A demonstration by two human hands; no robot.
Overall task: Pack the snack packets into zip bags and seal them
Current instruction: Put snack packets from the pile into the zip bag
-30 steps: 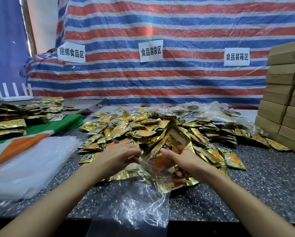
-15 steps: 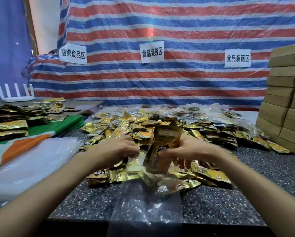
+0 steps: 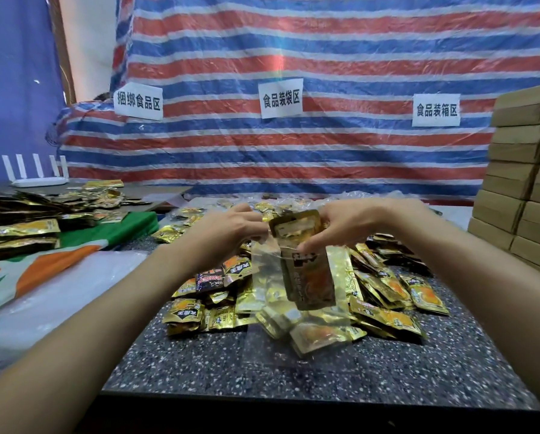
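Note:
A clear zip bag point(image 3: 268, 277) hangs above the speckled table point(image 3: 293, 371), its mouth held up by both hands. My left hand point(image 3: 228, 233) pinches the bag's left top edge. My right hand point(image 3: 350, 223) grips a gold snack packet point(image 3: 306, 261) that stands upright, half inside the bag's mouth. More gold packets show through the bag's lower part point(image 3: 312, 330), which rests on the table. A big heap of loose gold packets point(image 3: 387, 286) lies behind and around the bag.
Stacked cardboard boxes point(image 3: 525, 183) fill the right edge. At left lie a green and orange cloth point(image 3: 59, 258), clear plastic sheets point(image 3: 43, 308) and another pile of packets point(image 3: 21, 227). A striped tarp with paper signs point(image 3: 281, 98) hangs behind.
Both hands have lifted the bag and the packet higher above the table. The packet has turned upright and slid partway into the bag's mouth.

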